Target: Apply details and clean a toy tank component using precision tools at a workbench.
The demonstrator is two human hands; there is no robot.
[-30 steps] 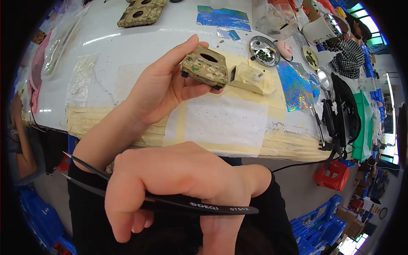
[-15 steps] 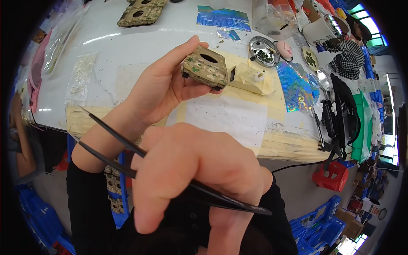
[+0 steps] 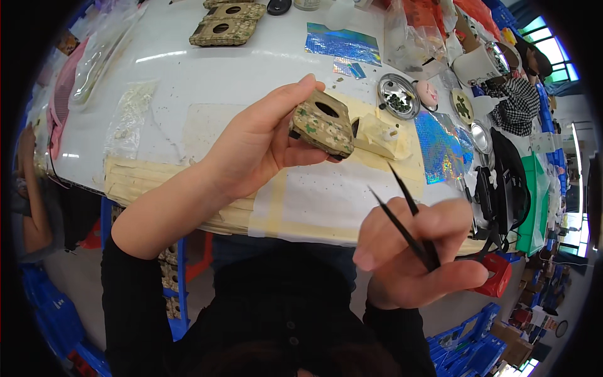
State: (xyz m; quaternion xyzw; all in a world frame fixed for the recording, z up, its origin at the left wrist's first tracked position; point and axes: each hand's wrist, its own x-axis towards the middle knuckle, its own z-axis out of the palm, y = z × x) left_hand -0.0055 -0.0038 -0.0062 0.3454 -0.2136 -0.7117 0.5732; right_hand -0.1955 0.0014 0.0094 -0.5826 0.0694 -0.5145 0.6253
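Observation:
My left hand (image 3: 267, 129) is wrapped round a small camouflage-patterned hull (image 3: 323, 122) with a round dark hole in its top, like part of a model tank. It is held tilted above the table. My right hand (image 3: 418, 251), slightly blurred, holds black pointed tweezers (image 3: 405, 220), their two tips apart and pointing up and left toward the hull. Nothing shows between the tips. Below the hull lies a white paper sheet (image 3: 314, 195) with tiny dark specks. Beside the hull is a tape-covered block (image 3: 383, 135) with a small white peg.
A round metal dish (image 3: 397, 95) holds small dark green pieces. More camouflage hulls (image 3: 229, 28) sit at the far left. Iridescent blue sheets (image 3: 440, 147), a pink round item (image 3: 427, 94), a white cup (image 3: 474, 66) and a green bin (image 3: 532, 201) lie rightward.
My right hand has moved away from close to the camera, right and farther off, and the tweezers now point toward the table. The left hand still holds the hull.

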